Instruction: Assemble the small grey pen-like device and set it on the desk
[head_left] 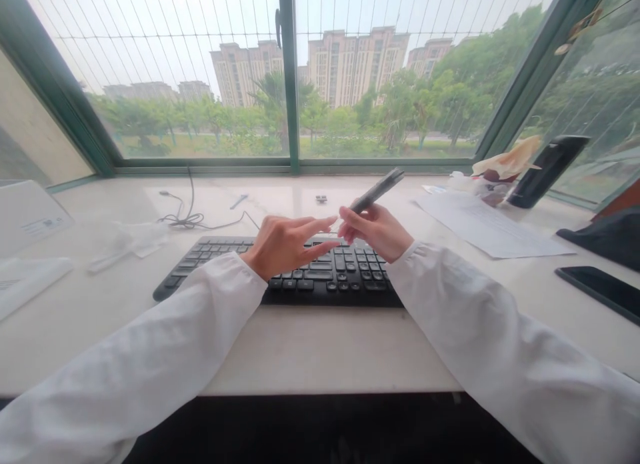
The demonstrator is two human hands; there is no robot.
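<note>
A black keyboard (320,294) lies on the white tabletop in front of me. Over its right half, my right hand (377,229) grips a dark grey pen-shaped tool (377,191) that slants up to the right. Its lower end sits among my fingertips, and I cannot make out the tip clearly. My left hand (290,243) hovers above the middle of the keys, its fingers stretched toward the right hand with a gap between them. Nothing shows in the left hand, and its fingertips come close to the right hand's; whether they touch is unclear.
Behind the keyboard are a coiled cable (187,219), a small bluish piece (239,201) and small dark pieces (321,199). Clear plastic wrapping (130,241) and a white box (30,211) lie left. Paper (487,221), a black phone (603,289) and a black cylinder (545,171) stand right.
</note>
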